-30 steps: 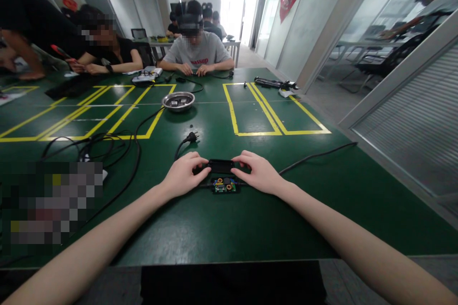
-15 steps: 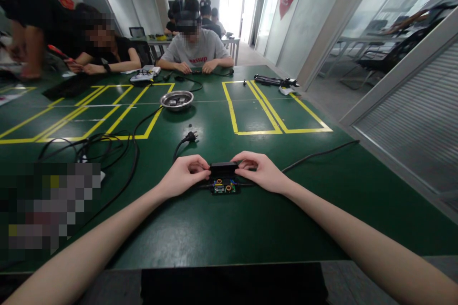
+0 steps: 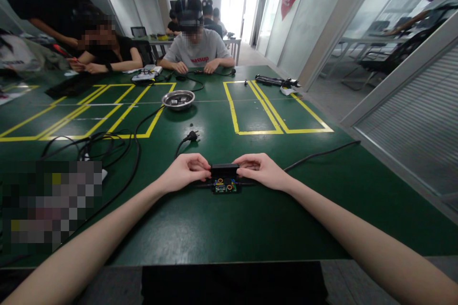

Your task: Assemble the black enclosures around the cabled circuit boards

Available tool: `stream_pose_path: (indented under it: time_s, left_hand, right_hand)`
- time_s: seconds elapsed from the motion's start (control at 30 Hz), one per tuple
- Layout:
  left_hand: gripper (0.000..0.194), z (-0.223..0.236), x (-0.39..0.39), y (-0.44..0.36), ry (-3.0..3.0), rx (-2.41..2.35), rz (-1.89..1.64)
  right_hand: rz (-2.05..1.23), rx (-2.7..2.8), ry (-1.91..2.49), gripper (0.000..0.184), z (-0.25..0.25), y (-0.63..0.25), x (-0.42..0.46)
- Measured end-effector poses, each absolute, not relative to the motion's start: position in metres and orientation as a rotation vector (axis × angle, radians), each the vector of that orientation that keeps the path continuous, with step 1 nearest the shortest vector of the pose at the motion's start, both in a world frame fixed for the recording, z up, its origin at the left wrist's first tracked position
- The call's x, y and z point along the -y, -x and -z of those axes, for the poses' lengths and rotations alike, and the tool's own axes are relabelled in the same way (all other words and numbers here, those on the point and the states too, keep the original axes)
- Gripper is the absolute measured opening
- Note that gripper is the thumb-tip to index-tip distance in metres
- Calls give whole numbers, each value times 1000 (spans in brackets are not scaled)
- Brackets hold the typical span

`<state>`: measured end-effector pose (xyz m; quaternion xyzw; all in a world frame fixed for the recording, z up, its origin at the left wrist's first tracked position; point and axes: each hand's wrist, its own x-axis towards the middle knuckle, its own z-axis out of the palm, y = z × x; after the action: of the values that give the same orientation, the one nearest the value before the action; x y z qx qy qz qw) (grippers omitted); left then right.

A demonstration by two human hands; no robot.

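Between my two hands a black plastic case cover stands on its edge. My left hand pinches its left end and my right hand pinches its right end. Just in front of the cover, nearer to me, lies a green circuit board with two copper-coloured ring coils, in a dark lower shell. Black cable runs out from both sides of the board, partly under my hands. Beyond my left hand a black power plug rests on the table with its pins pointing right.
On the green table stands a metal bowl with small metal parts. Coiled black cables lie at left, beside a blurred-out area. A black tripod-like object is at the far right. Across the table a person works with both hands.
My hands keep their pinch on the cover, which looks almost unmoved. At the far left, the standing person's arm has shifted, and another person's light clothing now shows. The view has shifted slightly.
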<state>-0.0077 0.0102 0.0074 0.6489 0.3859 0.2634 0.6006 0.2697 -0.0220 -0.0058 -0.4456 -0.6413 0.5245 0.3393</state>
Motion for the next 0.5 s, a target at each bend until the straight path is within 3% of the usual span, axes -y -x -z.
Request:
stream_pose_path:
  time_s: [0.5]
  left_hand:
    - [30,-15,-9,7,-1548,-862,-613]
  right_hand:
    - [-1252,1878,907,24,-3,-271,26]
